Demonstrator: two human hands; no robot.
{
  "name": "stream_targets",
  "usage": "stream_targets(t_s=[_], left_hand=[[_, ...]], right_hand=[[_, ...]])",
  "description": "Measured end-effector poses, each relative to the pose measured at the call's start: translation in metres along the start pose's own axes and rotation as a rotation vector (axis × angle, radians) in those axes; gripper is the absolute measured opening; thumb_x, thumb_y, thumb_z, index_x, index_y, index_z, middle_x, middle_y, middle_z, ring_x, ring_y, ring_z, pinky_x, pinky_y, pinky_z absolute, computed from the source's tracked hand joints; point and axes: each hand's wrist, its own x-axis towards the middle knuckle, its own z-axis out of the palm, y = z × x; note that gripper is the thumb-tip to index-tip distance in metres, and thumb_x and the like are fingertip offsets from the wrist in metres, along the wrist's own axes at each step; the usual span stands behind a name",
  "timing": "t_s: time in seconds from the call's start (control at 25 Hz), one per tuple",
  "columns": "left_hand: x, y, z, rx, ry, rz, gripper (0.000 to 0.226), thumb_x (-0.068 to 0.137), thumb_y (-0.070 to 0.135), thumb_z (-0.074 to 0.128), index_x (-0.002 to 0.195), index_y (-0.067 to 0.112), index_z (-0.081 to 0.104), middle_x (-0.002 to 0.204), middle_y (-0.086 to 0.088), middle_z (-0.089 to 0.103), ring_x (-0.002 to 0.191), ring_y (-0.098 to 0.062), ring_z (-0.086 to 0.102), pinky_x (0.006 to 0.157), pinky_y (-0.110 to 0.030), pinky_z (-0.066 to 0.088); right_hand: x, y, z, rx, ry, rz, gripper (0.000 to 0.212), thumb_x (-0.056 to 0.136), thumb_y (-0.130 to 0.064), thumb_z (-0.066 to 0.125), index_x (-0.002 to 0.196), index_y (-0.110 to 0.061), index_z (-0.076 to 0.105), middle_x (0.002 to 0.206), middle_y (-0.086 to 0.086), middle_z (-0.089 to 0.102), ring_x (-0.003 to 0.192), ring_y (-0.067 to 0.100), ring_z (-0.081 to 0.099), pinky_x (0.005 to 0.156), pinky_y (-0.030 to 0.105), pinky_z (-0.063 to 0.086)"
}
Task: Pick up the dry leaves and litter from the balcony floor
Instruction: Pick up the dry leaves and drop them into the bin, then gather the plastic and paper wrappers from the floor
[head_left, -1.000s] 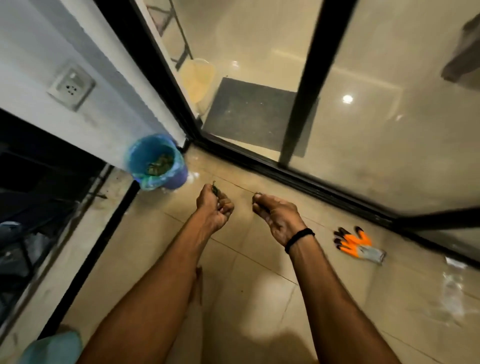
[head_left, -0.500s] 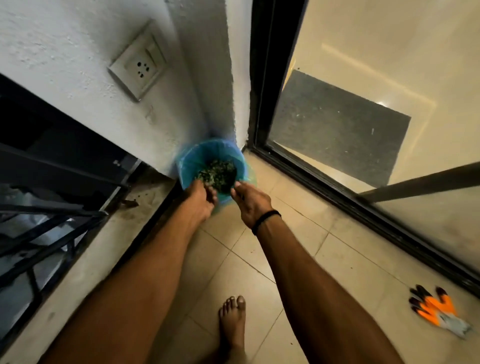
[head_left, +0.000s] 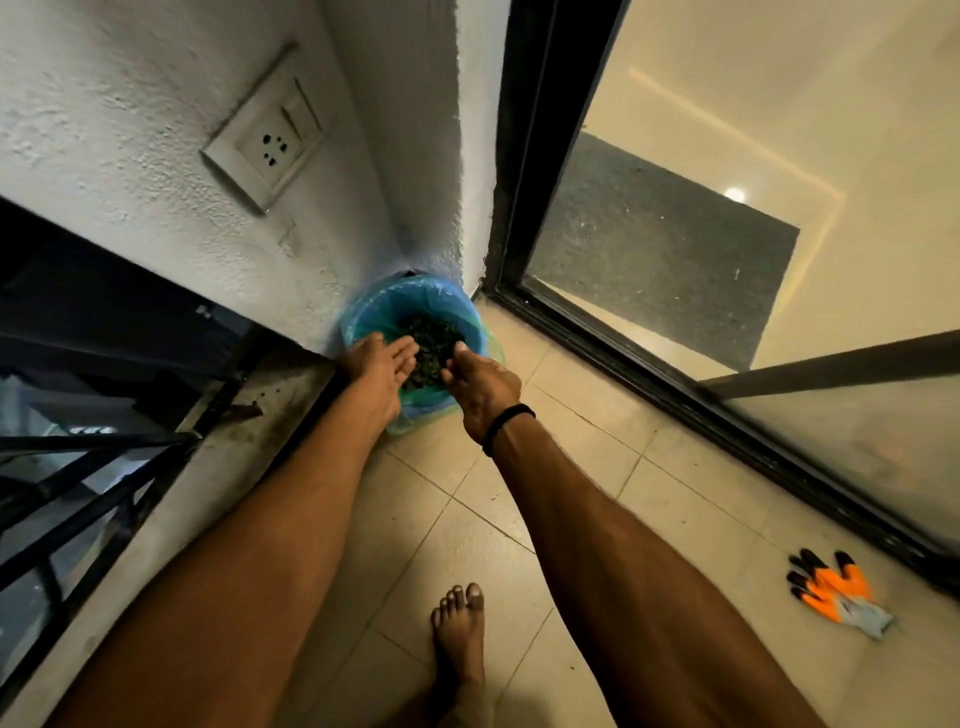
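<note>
Dry leaves (head_left: 428, 343) lay in the bin (head_left: 358, 317) at your twelve o'clock. Your left hand (head_left: 382, 364) hovered over it, fingers straight and together. Your right hand (head_left: 480, 384) curled downward, and I cannot tell if it held anything. The floor (head_left: 571, 467) in view looked nearly clean, so little seemed left.

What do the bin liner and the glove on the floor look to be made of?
Bin liner: thin blue plastic film, translucent and crinkled over the rim. Glove: seemingly knit fabric at the grey cuff, with a matte orange-and-black coating, probably rubber or latex.

Left hand (head_left: 382, 366) and right hand (head_left: 485, 387) hide the near rim of the bin (head_left: 363, 314).
</note>
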Motion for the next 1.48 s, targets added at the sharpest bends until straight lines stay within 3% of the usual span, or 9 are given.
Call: stream_targets(t_s=[0.16,0.24,0.32,0.44,0.64,0.8,0.92,1.28,1.48], left_hand=[[-0.012,-0.020,0.006,0.243,0.095,0.270,0.044,0.094,-0.002,0.050,0.134,0.018,0.050,0.100,-0.015,0.066,0.071,-0.021,0.064,0.055,-0.025,0.049],[-0.032,-0.036,0.017,0.352,0.059,0.279,0.016,0.100,0.013,0.053,0.115,0.015,0.059,0.079,-0.009,0.065,0.045,-0.010,0.059,0.039,-0.018,0.044],[-0.060,-0.058,0.037,0.505,0.043,0.306,0.020,0.100,0.027,0.055,0.088,0.013,0.065,0.061,-0.002,0.061,0.034,-0.004,0.048,0.034,-0.014,0.036],[-0.100,-0.100,0.073,0.513,-0.091,0.256,0.017,0.093,0.015,0.061,0.076,0.016,0.062,0.050,0.005,0.057,0.035,-0.002,0.046,0.037,-0.017,0.035],[-0.199,-0.220,0.134,0.718,-0.230,0.259,0.009,0.093,0.011,0.057,0.099,0.014,0.064,0.064,-0.004,0.060,0.056,-0.018,0.061,0.053,-0.028,0.053],[-0.300,-0.331,0.183,1.085,-0.400,0.411,0.051,0.089,0.013,0.066,0.138,0.018,0.051,0.119,-0.005,0.065,0.108,-0.025,0.061,0.094,-0.039,0.050],[-0.379,-0.416,0.214,1.198,-0.522,0.379,0.070,0.091,0.019,0.067,0.151,0.019,0.030,0.144,-0.014,0.049,0.125,-0.031,0.050,0.100,-0.040,0.041],[-0.540,-0.644,0.278,1.502,-0.743,0.489,0.060,0.089,0.029,0.066,0.143,0.020,0.041,0.122,-0.010,0.064,0.108,-0.029,0.059,0.091,-0.037,0.046],[-0.585,-0.752,0.313,1.596,-0.872,0.481,0.050,0.092,0.022,0.063,0.138,0.014,0.044,0.087,0.006,0.058,0.082,-0.019,0.059,0.078,-0.033,0.047]], right_hand=[[-0.017,-0.012,-0.023,-0.033,-0.022,0.018,0.011,0.093,-0.022,0.064,0.091,-0.011,0.062,0.072,0.005,0.065,0.055,0.013,0.059,0.057,0.025,0.052],[-0.028,-0.022,-0.045,-0.005,0.001,0.021,0.012,0.095,-0.022,0.060,0.088,-0.013,0.061,0.068,0.003,0.061,0.052,0.012,0.057,0.051,0.021,0.048],[-0.045,-0.035,-0.080,0.051,0.020,-0.005,0.024,0.096,-0.032,0.060,0.080,-0.014,0.061,0.064,0.000,0.058,0.051,0.010,0.052,0.047,0.019,0.044],[-0.068,-0.053,-0.147,0.164,0.060,-0.035,0.033,0.097,-0.038,0.056,0.074,-0.015,0.060,0.061,-0.001,0.054,0.050,0.009,0.049,0.047,0.018,0.039],[-0.108,-0.074,-0.311,0.260,0.225,-0.067,0.009,0.094,-0.016,0.057,0.089,-0.012,0.063,0.075,0.004,0.065,0.060,0.014,0.061,0.052,0.020,0.046],[-0.152,-0.077,-0.466,0.394,0.320,-0.102,0.011,0.098,-0.017,0.053,0.106,-0.013,0.059,0.092,0.008,0.071,0.065,0.015,0.069,0.057,0.022,0.051],[-0.192,-0.073,-0.582,0.524,0.397,-0.115,0.010,0.097,-0.019,0.055,0.103,-0.014,0.061,0.094,0.008,0.072,0.069,0.016,0.069,0.058,0.022,0.052],[-0.295,-0.052,-0.863,0.815,0.646,-0.136,0.009,0.093,-0.010,0.057,0.088,-0.011,0.066,0.074,0.006,0.066,0.055,0.014,0.058,0.048,0.021,0.042],[-0.309,-0.038,-0.972,0.937,0.749,-0.137,0.006,0.089,-0.007,0.059,0.086,-0.008,0.064,0.069,0.007,0.064,0.053,0.016,0.053,0.046,0.023,0.038]])
